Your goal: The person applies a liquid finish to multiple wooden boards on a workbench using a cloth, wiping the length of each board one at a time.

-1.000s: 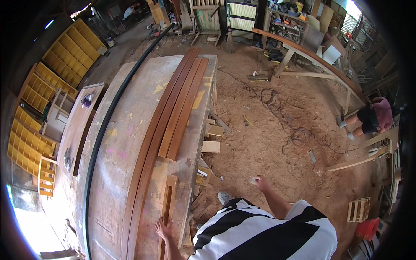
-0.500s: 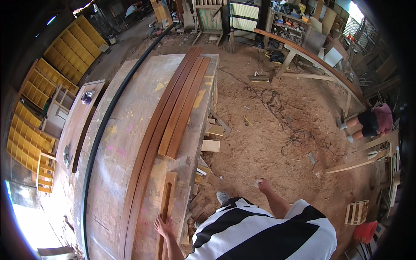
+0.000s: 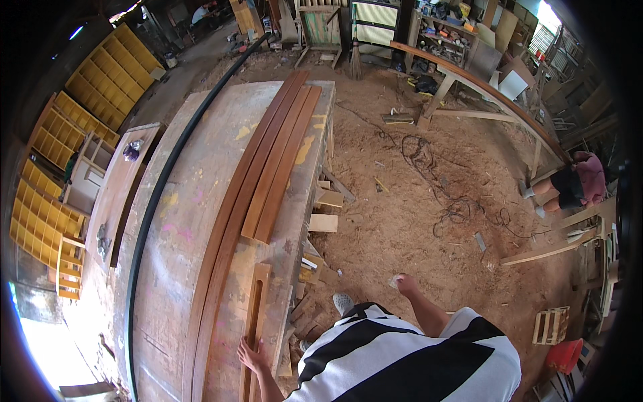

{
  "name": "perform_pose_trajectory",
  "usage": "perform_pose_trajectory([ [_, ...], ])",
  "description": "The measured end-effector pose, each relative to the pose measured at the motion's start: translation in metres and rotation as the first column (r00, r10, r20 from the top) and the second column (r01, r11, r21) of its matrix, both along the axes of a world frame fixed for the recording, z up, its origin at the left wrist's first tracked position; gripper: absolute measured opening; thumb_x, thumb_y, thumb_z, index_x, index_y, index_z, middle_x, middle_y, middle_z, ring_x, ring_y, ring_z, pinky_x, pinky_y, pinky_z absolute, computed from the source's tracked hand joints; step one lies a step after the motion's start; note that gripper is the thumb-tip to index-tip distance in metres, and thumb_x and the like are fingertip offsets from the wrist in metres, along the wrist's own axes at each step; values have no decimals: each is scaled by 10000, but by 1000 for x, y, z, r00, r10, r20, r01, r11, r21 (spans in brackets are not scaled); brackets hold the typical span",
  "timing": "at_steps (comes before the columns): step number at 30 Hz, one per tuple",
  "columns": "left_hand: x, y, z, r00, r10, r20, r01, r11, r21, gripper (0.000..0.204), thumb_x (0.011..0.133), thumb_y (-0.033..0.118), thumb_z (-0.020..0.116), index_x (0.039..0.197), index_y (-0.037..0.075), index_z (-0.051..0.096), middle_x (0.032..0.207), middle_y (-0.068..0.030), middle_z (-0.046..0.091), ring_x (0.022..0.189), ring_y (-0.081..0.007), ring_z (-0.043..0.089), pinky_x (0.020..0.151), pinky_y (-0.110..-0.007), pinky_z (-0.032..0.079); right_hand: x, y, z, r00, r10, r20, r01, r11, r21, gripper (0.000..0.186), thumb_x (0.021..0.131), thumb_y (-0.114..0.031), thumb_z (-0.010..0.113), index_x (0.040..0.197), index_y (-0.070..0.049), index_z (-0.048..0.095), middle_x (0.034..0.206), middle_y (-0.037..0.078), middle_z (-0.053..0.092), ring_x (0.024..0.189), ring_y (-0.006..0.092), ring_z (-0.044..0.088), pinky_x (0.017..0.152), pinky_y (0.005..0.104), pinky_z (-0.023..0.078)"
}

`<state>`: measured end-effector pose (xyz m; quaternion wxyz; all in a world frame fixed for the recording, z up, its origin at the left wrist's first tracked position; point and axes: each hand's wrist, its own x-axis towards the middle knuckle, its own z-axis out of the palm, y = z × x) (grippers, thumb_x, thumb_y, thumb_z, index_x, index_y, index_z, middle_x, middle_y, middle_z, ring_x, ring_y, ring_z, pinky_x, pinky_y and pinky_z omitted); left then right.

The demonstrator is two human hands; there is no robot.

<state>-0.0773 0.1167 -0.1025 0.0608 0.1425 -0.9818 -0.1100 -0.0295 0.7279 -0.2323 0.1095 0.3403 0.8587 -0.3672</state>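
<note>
While a dark strip (image 3: 147,214) curves up the counter (image 3: 171,288) at nine o'clock, brown boards (image 3: 240,201) lie there too; toward seven, our left hand (image 3: 253,356) rests on a slotted board (image 3: 264,295) — fingers spread loosely across it. Toward half past four, over the floor (image 3: 402,228), our right hand (image 3: 406,285) pinches a small pale piece (image 3: 394,282) — its fingers nearly together.

A brown, littered floor (image 3: 415,194) spreads from the center toward 3 o'clock, with yellow racks (image 3: 110,74) ranged from 9 to 10 o'clock. Glare (image 3: 57,355) floods in at 8 o'clock, and a strip of light (image 3: 76,32) glows against darkness at 10. A dark-framed panel (image 3: 375,35) stands at 12, packed shelves (image 3: 439,43) at 1 and a bright opening (image 3: 546,32) at 2.
</note>
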Motion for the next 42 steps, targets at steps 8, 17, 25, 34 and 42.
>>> perform_pose_trajectory([
  [8, 11, 5, 6, 999, 20, -34, -20, 1000, 16, 736, 810, 481, 773, 1405, 113, 544, 1295, -92, 625, 1242, -340, 536, 1053, -521, 390, 10, 11, -14, 993, 50, 109, -50, 999, 3, 261, 882, -304, 613, 1044, -140, 734, 1055, 181, 730, 1022, 399, 688, 865, 516, 548],
  [17, 6, 19, 12, 1000, 9, -15, -8, 999, 46, 736, 791, 415, 802, 1409, 111, 541, 1298, -118, 618, 1240, -369, 529, 1062, -533, 390, 7, 31, -21, 994, 6, -114, -23, 989, -146, 226, 892, -200, 617, 995, -17, 701, 922, 239, 721, 861, 371, 727, 736, 448, 570],
  [25, 36, -6, 21, 998, 55, 41, -56, 998, 36, 861, 826, 476, 763, 1523, 99, 425, 1467, -155, 519, 1386, -368, 436, 1152, -523, 310, -132, -87, 90, 924, 149, -351, -155, 988, 12, 336, 903, -197, 660, 1156, 20, 691, 1002, 206, 744, 929, 294, 738, 771, 393, 567],
  [34, 122, -53, 21, 956, 250, 154, -257, 966, 26, 855, 909, 511, 667, 1593, 130, 325, 1623, -172, 339, 1525, -368, 257, 1220, -539, 185, -256, -284, 189, 293, 757, -584, -628, 613, 479, 139, 870, -159, 696, 998, -131, 741, 1203, 79, 668, 1123, 305, 573, 962, 542, 430],
  [42, 153, -56, 30, 891, 390, 231, -393, 919, -36, 782, 985, 559, 542, 1636, 248, 241, 1688, -159, 205, 1567, -374, 124, 1223, -590, 91, -270, -320, 138, 167, 957, -235, -762, 277, 585, 301, 811, -263, 745, 1036, -84, 656, 1196, 57, 572, 1149, 275, 524, 968, 531, 431],
])
